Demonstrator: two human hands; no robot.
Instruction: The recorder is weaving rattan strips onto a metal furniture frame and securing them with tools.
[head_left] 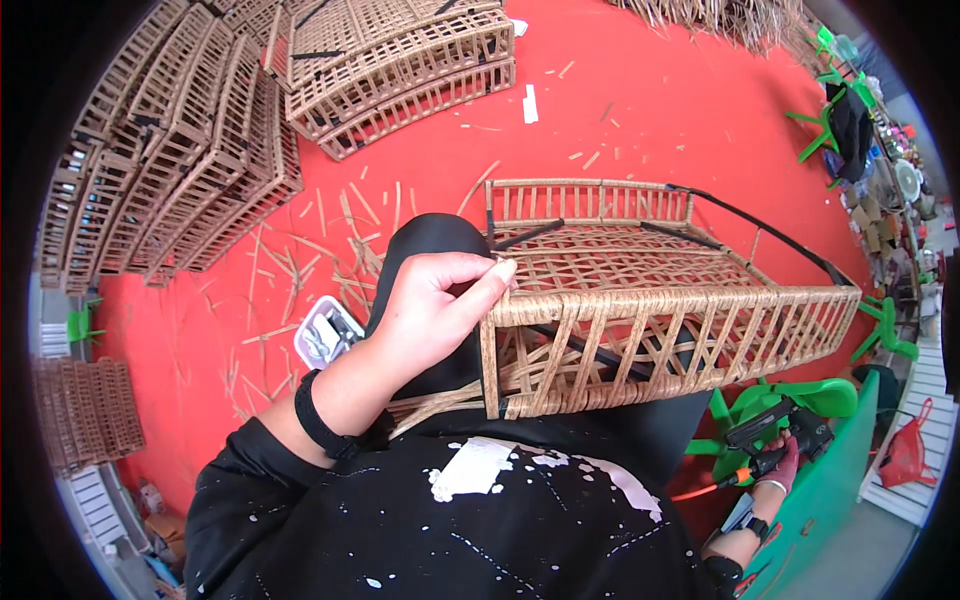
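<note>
A woven rattan-like rack (640, 310) with black struts rests across my lap, its slatted side toward me. At the rack's left corner my left hand (440, 300) pinches the wrapped rim between thumb and fingers; whether a loose strip end is in the pinch cannot be seen. Off to the lower right, my right hand (783, 464) is closed round a black nail gun or stapler (765, 428) with an orange hose fitting, held low beside a green stool (835, 398) and apart from the rack. Loose strips (440, 402) trail from the rack's lower left corner.
Stacks of woven racks (215, 130) stand at the far left, with more racks (400, 70) beside them. Cut strips (290, 270) litter the red floor covering. A white plastic box (328, 332) of small items sits left of my knee. A green panel (835, 520) stands at right.
</note>
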